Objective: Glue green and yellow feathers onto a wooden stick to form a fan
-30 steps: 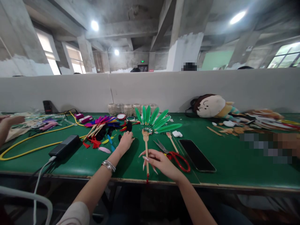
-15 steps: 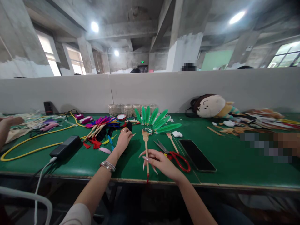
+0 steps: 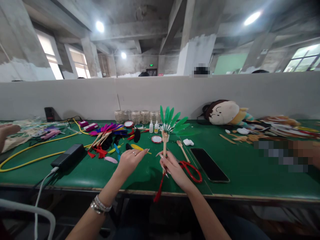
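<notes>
My right hand (image 3: pixel 175 170) is closed around the wooden handle of a small feather fan (image 3: pixel 164 143), held upright above the table. Green feathers (image 3: pixel 172 120) spread from its top, and a red tassel (image 3: pixel 158 191) hangs at its lower end. To the left, my left hand (image 3: pixel 132 163) pinches a yellow feather (image 3: pixel 137 147); its thin end pokes out past my fingertips toward the fan. Red-handled scissors (image 3: pixel 191 171) lie partly hidden behind my right hand. Beside them is another wooden handle (image 3: pixel 183 151).
Glue bottles (image 3: pixel 156 126) and a round lid (image 3: pixel 156 139) stand behind the hands, before glass jars (image 3: pixel 136 116). Colourful feather fans (image 3: pixel 107 133) and a black adapter (image 3: pixel 68 156) lie left. A phone (image 3: pixel 210 165) and plush doll (image 3: pixel 225 112) are right. Another person's hand (image 3: pixel 8 130) shows far left.
The fan has been lifted and moved right, uncovering the glue bottles and lid. My left hand has come closer and lower, bringing the yellow feather along. The tassel now swings to the left.
</notes>
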Demonstrator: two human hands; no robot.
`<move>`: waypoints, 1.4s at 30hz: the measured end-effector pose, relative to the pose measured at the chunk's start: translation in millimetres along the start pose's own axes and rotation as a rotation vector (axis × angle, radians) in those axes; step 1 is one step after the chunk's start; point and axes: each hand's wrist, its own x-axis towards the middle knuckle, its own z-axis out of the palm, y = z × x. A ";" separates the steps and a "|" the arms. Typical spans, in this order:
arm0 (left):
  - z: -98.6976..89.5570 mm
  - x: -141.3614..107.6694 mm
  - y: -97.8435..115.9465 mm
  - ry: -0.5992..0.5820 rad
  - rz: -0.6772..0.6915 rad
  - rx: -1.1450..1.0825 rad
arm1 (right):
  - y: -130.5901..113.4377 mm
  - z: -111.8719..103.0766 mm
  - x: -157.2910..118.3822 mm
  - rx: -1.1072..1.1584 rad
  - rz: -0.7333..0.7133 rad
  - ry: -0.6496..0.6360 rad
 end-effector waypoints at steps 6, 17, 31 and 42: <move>-6.5 -9.2 15.1 -0.028 0.100 0.046 | -2.2 7.2 -3.5 -0.022 0.024 -0.094; 0.9 -9.4 40.7 -0.016 -0.031 -0.087 | 1.2 8.7 -3.7 -0.212 -0.033 -0.035; 9.3 -6.1 42.6 -0.070 -0.893 -1.334 | 0.0 7.4 -2.1 -0.039 -0.043 0.007; -5.0 -5.7 46.8 0.107 -1.006 -1.278 | 0.4 9.9 -3.6 -0.130 -0.056 0.042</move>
